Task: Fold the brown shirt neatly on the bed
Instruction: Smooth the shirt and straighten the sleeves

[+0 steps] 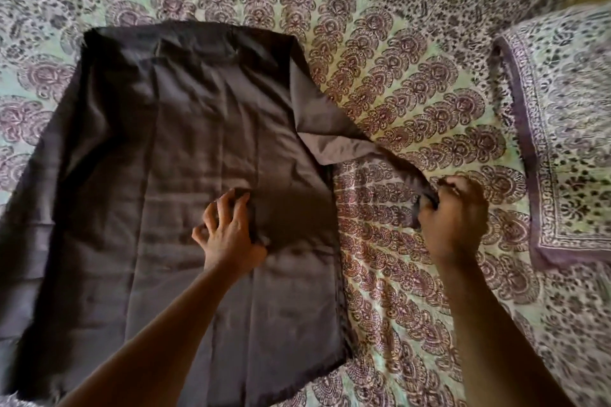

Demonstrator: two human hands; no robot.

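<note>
Brown shirt lies spread flat on the patterned bedspread, a pillow off to the right. From the head view, the left hand presses its spread, bent fingers into the body, probably to pin it, while the right hand grips the sleeve end, seemingly ready to fold it in

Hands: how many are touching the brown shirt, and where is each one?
2. The left hand presses on the brown shirt at its middle; the right hand grips the sleeve end out to the side.
</note>
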